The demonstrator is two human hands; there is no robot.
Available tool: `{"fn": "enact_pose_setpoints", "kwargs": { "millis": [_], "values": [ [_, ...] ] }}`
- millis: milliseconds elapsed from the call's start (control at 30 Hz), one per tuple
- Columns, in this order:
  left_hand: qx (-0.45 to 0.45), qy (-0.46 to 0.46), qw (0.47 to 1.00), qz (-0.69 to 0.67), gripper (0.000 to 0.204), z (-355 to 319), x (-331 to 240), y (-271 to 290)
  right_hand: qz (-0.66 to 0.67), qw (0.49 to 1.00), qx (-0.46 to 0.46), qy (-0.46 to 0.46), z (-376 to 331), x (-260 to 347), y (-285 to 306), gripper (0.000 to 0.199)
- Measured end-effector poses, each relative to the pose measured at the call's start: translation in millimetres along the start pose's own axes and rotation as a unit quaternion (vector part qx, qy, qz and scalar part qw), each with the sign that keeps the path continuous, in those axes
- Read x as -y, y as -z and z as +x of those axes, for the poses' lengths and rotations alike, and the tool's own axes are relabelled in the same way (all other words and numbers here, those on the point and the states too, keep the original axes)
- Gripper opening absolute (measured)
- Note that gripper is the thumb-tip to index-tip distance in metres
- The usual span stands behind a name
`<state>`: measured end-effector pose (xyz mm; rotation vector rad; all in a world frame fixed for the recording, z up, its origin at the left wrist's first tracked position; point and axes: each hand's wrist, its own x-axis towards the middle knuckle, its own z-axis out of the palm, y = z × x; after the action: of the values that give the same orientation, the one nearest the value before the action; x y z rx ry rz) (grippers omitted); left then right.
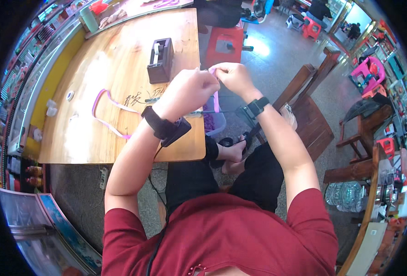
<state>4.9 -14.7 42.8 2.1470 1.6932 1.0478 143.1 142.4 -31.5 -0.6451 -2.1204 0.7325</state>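
My left hand and my right hand meet beyond the table's right edge, fingers pinched close together. Between the fingertips is a pink-purple ribbon; one end hangs straight down below my right hand. A loose loop of similar ribbon lies on the wooden table and runs toward my left forearm. Whether both are one piece is hidden behind that arm. Below my hands a pale plastic basin holds several small purple pieces. A thin dark rod shows beside my left wrist.
A dark tape dispenser stands on the table past my left hand. A red stool is beyond the table. Wooden chairs are to my right. Another person's bare foot is beneath my hands. A cable hangs by my left arm.
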Motion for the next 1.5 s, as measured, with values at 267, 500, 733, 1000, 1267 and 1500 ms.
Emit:
{"fn": "enact_pose_setpoints", "kwargs": {
  "millis": [267,500,733,1000,1267,1500],
  "values": [
    [0.086,-0.056,0.994,0.040,0.019,5,23,-17,0.003,0.998,0.032,-0.047,-8,-20,-18,0.020],
    [0.141,-0.039,0.983,0.108,0.025,0,38,-29,0.267,0.891,0.214,-0.298,-57,-29,-26,0.024],
    [0.150,0.006,0.986,0.074,0.026,3,38,-30,0.319,0.781,0.230,-0.484,-121,-20,-19,0.035],
    [0.166,0.035,0.984,0.054,0.028,8,37,-30,0.283,0.888,0.127,-0.339,-136,-7,-16,0.031],
    [0.162,0.026,0.985,0.057,0.028,6,38,-30,0.147,0.961,0.050,-0.228,-132,-11,-44,0.028],
    [0.161,0.017,0.985,0.061,0.028,5,39,-31,0.174,0.963,0.098,-0.182,-166,-8,-46,0.023]
  ]
}}
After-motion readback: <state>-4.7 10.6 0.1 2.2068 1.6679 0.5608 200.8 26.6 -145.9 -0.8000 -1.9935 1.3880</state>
